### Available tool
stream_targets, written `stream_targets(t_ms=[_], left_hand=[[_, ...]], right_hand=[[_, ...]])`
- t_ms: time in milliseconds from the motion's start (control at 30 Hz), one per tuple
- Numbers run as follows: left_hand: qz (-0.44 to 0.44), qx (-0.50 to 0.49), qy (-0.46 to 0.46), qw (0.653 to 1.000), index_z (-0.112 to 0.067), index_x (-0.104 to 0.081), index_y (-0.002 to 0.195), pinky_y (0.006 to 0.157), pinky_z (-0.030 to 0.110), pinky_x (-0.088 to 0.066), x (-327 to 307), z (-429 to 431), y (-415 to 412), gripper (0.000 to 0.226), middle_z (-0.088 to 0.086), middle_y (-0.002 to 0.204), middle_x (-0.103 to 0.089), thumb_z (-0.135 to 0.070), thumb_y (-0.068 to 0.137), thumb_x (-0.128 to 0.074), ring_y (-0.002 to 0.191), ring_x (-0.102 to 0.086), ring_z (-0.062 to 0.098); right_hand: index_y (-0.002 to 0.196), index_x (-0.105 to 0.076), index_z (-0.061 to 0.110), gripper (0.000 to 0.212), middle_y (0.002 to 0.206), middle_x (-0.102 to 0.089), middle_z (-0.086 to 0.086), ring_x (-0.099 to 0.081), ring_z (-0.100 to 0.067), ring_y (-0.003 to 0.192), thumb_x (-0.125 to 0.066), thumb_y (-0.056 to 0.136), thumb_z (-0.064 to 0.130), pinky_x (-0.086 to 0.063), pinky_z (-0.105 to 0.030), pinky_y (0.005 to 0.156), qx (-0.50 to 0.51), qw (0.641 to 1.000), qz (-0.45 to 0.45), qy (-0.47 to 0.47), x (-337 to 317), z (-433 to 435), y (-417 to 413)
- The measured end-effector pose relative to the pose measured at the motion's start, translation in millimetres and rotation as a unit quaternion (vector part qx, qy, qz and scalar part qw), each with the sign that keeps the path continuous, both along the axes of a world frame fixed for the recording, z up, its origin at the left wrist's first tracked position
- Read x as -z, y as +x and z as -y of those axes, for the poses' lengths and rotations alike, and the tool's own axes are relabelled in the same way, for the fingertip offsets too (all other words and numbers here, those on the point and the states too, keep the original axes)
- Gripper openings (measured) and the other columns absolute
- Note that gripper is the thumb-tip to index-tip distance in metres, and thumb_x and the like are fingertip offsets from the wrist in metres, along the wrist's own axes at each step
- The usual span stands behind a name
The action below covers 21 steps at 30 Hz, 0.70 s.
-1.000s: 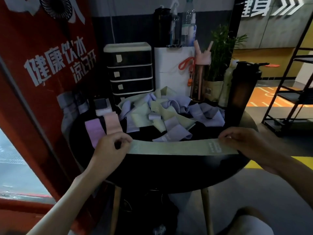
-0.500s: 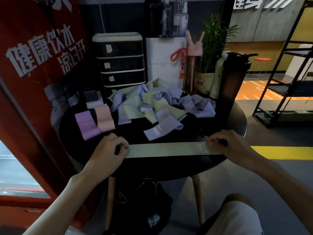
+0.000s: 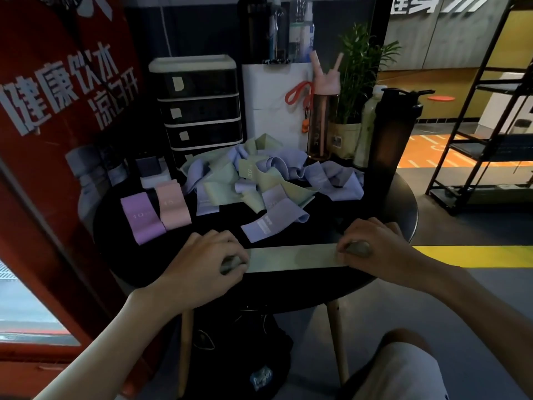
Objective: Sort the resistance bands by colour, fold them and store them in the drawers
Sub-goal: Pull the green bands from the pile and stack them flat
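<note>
A green band lies flat and straight along the near edge of the round black worktop, stretched between the two hands. The left hand grips its left end. Its fingers are curled over the top, and a bit of the band shows bunched beneath them against the thumb. The right hand grips the right end the same way, its fingers curled down with a fold of band peeking out under them. The band's middle is bare, and both hands rest low on the worktop.

Just behind the band, near the right hand but apart from it, lies a loose lilac band, one end curled up. Further back is a tangled pile of green and lilac bands. To the left of the pile, a folded purple band and a folded pink band lie side by side, touching. The drawers stand at the back behind the pile, all pushed in. A tall dark bottle stands at the right rim.
</note>
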State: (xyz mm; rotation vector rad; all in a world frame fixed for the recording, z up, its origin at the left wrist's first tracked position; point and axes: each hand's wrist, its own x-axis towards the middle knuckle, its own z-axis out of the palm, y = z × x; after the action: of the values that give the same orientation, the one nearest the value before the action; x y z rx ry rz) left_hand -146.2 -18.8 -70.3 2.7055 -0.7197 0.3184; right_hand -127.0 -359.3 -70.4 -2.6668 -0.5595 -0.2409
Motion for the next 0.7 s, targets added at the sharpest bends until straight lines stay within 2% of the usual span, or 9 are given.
stream_targets(t_ms=[67, 200, 267, 367, 467, 567, 633, 700], left_hand=[[0.008, 0.005, -0.015, 1.000, -0.038, -0.067, 0.094, 0.086, 0.031, -0.033, -13, 8, 8, 0.014, -0.022, 0.100, -0.056, -0.046, 0.092, -0.056, 0.094, -0.049, 0.000], [0.033, 0.019, -0.055, 0.998, -0.027, -0.068, 0.090, 0.081, 0.039, -0.048, -40, 32, 51, 0.009, -0.013, 0.092, -0.062, -0.028, 0.092, -0.059, 0.088, -0.058, 0.010], [0.017, -0.004, -0.042, 0.999, -0.027, -0.068, 0.094, 0.081, 0.039, -0.049, -46, 42, 81, 0.011, -0.011, 0.096, -0.064, -0.029, 0.094, -0.058, 0.090, -0.060, 0.014], [0.022, -0.014, -0.021, 0.999, -0.027, -0.066, 0.104, 0.081, 0.039, -0.050, -51, 58, 119, 0.015, -0.006, 0.105, -0.063, -0.035, 0.095, -0.057, 0.098, -0.061, 0.019], [0.019, 0.007, 0.007, 1.000, -0.020, -0.063, 0.123, 0.086, 0.033, -0.042, -57, 75, 146, 0.030, 0.003, 0.123, -0.056, -0.030, 0.096, -0.060, 0.114, -0.051, 0.021], [0.011, 0.016, 0.049, 0.999, -0.021, -0.059, 0.133, 0.083, 0.028, -0.028, -58, 88, 166, 0.039, 0.005, 0.130, -0.053, -0.031, 0.095, -0.061, 0.123, -0.045, 0.024], [0.013, 0.013, 0.085, 0.996, -0.023, -0.063, 0.128, 0.079, 0.028, -0.023, -57, 92, 174, 0.034, 0.003, 0.127, -0.056, -0.033, 0.096, -0.061, 0.122, -0.046, 0.024], [0.022, 0.016, 0.097, 0.995, -0.025, -0.070, 0.112, 0.079, 0.033, -0.026, -57, 93, 179, 0.019, -0.001, 0.115, -0.060, -0.032, 0.096, -0.062, 0.116, -0.048, 0.025]], right_hand=[[0.090, -0.064, 0.035, 0.004, 0.100, -0.054, 0.023, -0.043, -0.004, 0.106, -0.065, 0.087, 0.038, -0.024, -0.035, 0.093, 0.009, 1.000, 0.015, 0.014, -4, -6, 10], [0.108, -0.063, 0.029, 0.020, 0.110, -0.059, 0.011, -0.052, -0.015, 0.110, -0.060, 0.091, 0.040, -0.036, -0.042, 0.094, 0.063, 0.997, 0.029, 0.023, -5, -18, 40], [0.111, -0.062, 0.028, 0.023, 0.115, -0.056, 0.008, -0.051, -0.018, 0.113, -0.057, 0.094, 0.042, -0.037, -0.046, 0.098, 0.084, 0.996, 0.002, 0.023, 2, -20, 49], [0.117, -0.058, 0.032, 0.028, 0.122, -0.047, 0.006, -0.042, -0.019, 0.120, -0.052, 0.095, 0.047, -0.029, -0.040, 0.098, 0.106, 0.994, -0.006, -0.020, 16, -20, 52], [0.120, -0.057, 0.033, 0.030, 0.123, -0.046, 0.008, -0.040, -0.017, 0.120, -0.049, 0.095, 0.049, -0.028, -0.038, 0.097, 0.108, 0.994, 0.003, -0.022, 19, -19, 55], [0.120, -0.056, 0.034, 0.029, 0.123, -0.045, 0.009, -0.039, -0.016, 0.120, -0.048, 0.096, 0.049, -0.028, -0.036, 0.096, 0.104, 0.994, 0.007, -0.024, 19, -18, 56], [0.119, -0.055, 0.034, 0.029, 0.122, -0.045, 0.010, -0.039, -0.016, 0.119, -0.048, 0.096, 0.049, -0.028, -0.036, 0.096, 0.100, 0.995, 0.009, -0.019, 20, -18, 56], [0.119, -0.056, 0.034, 0.029, 0.121, -0.045, 0.010, -0.039, -0.016, 0.118, -0.048, 0.096, 0.049, -0.029, -0.036, 0.096, 0.097, 0.995, 0.007, -0.012, 20, -17, 57]])
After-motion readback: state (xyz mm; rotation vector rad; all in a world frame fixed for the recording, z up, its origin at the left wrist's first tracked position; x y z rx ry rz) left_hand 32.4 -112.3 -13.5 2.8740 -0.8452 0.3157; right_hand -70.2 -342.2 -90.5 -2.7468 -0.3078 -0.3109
